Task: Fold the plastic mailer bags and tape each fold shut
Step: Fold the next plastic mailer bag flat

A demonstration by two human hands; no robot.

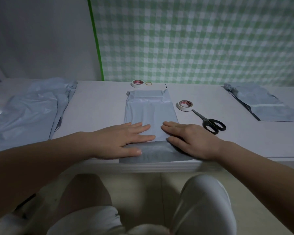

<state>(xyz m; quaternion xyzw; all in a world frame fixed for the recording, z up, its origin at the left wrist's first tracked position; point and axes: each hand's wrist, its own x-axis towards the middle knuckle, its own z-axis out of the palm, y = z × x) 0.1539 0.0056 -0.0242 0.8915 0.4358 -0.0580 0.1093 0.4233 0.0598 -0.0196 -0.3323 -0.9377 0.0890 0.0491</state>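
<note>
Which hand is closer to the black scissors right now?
Right. The right hand lies flat on the mailer bag, just left of the scissors. The left hand lies flat on the bag's other side, farther away.

Glossy plastic mailer bag (149,112), smooth matt table (98,99)

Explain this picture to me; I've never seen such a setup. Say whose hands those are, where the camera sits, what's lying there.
No machine: a person wears one camera on the head, looking down at their own hands. The left hand and right hand press flat on a mailer on the table; neither holds anything. Right of it lie a tape roll and scissors; behind it, a second roll and a rubber band. A pile of mailers lies left, one more mailer far right.
</note>
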